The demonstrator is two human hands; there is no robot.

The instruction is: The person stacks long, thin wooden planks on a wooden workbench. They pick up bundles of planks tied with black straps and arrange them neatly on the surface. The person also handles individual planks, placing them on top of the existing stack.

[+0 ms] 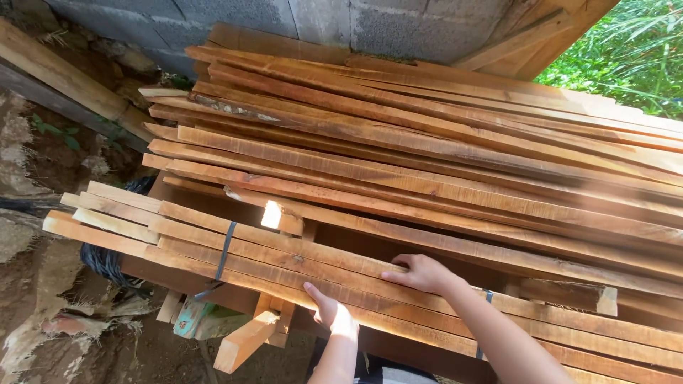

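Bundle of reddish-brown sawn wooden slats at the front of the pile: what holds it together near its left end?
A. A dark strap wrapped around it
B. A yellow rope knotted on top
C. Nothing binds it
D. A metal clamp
A: a dark strap crosses the bundle of reddish-brown sawn wooden slats near its left end, while the left hand and right hand rest on the bundle further right.

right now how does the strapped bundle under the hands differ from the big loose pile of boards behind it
The strapped bundle is bound by a dark strap; the loose pile is unbound. The bundle lies lower and nearer, with the left hand and right hand on it; the pile is untouched. Both are long, reddish-brown rough-sawn boards.
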